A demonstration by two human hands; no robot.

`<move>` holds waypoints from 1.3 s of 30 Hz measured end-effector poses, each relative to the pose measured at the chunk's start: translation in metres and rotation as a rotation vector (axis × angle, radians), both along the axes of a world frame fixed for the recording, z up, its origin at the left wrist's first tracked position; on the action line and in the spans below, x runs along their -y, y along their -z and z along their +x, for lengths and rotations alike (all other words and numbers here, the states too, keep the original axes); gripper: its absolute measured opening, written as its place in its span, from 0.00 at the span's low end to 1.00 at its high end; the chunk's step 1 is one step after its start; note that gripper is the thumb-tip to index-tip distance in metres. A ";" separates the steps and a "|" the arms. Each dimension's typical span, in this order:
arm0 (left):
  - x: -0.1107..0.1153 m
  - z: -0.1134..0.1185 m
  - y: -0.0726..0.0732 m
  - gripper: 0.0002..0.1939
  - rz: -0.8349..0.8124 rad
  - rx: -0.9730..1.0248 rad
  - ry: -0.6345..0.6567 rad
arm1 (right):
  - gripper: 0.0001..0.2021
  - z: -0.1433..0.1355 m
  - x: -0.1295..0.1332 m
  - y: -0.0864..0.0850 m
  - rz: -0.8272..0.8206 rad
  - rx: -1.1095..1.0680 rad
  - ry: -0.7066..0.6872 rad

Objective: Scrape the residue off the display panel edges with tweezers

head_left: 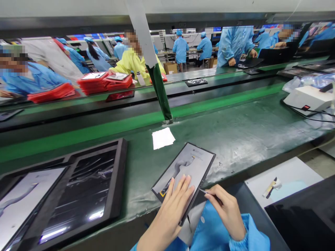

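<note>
A long green tabletop (240, 116) runs across the scene, and work seems to be going on at its near edge. A tall post wrapped in green (160, 92) stands up by the far edge and blocks part of the view behind. A big black tray with thick sides (119, 177) fills the left end. In it lies a shiny black flat panel (87, 190). Left of that, a grey flat panel with a grey ribbon (22, 216) rests on the tray, partly out of view. A white box with a red switch (305, 97) sits at the right end.

The grey flat panel with a thin black rim (193, 170) is at the middle of the near edge, and its low end sticks out past that edge. This job looks part done: a tool is at the panel's long side. I cannot tell how much is left. The left hand (174, 205) lies flat on the panel, fingers spread, and hides its low part. The right hand (226, 205) pinches the thin silver metal tool (203, 191). Some square white papers (162, 138) lie near the post's foot, out of the way.
</note>
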State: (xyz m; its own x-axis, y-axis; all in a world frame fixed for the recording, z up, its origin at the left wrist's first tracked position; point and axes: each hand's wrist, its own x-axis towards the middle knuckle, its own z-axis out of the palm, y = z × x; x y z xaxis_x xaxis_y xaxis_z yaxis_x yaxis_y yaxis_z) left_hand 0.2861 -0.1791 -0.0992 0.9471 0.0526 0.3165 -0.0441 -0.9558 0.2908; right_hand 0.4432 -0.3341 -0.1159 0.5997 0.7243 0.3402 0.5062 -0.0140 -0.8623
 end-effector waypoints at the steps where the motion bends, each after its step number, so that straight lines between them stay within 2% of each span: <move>1: 0.000 0.000 0.000 0.41 0.008 0.002 -0.003 | 0.11 0.000 0.000 0.000 -0.008 -0.035 -0.001; 5: -0.001 -0.001 0.001 0.42 0.017 -0.013 -0.007 | 0.18 0.003 -0.004 0.003 -0.075 -0.280 -0.007; 10: -0.001 -0.001 0.002 0.42 -0.008 0.001 0.010 | 0.26 0.009 -0.010 0.006 -0.182 -0.716 -0.145; 13: -0.001 0.000 0.002 0.42 0.006 0.013 0.012 | 0.27 0.008 -0.011 0.008 -0.215 -0.783 -0.182; 16: -0.001 -0.001 0.000 0.42 0.014 0.012 0.002 | 0.26 0.006 -0.007 0.009 -0.173 -0.671 -0.123; 20: 0.000 -0.001 -0.002 0.42 -0.007 0.012 0.001 | 0.19 0.002 -0.002 0.009 -0.077 -0.363 0.020; 26: -0.001 -0.001 -0.002 0.40 -0.030 0.005 0.015 | 0.11 -0.001 0.000 0.003 0.019 -0.089 0.048; 31: -0.001 -0.002 0.000 0.39 -0.035 -0.021 0.020 | 0.11 -0.001 0.000 0.000 0.014 0.000 0.039; 39: -0.001 0.000 0.005 0.41 -0.002 -0.024 0.021 | 0.13 0.000 0.002 -0.001 -0.103 -0.021 0.020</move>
State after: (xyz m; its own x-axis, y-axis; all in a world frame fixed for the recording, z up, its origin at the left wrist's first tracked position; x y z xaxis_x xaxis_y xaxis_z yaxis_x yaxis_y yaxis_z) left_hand 0.2859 -0.1785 -0.1043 0.9552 0.0333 0.2940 -0.0572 -0.9541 0.2940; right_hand 0.4435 -0.3366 -0.1152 0.6205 0.7426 0.2519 0.4869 -0.1130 -0.8661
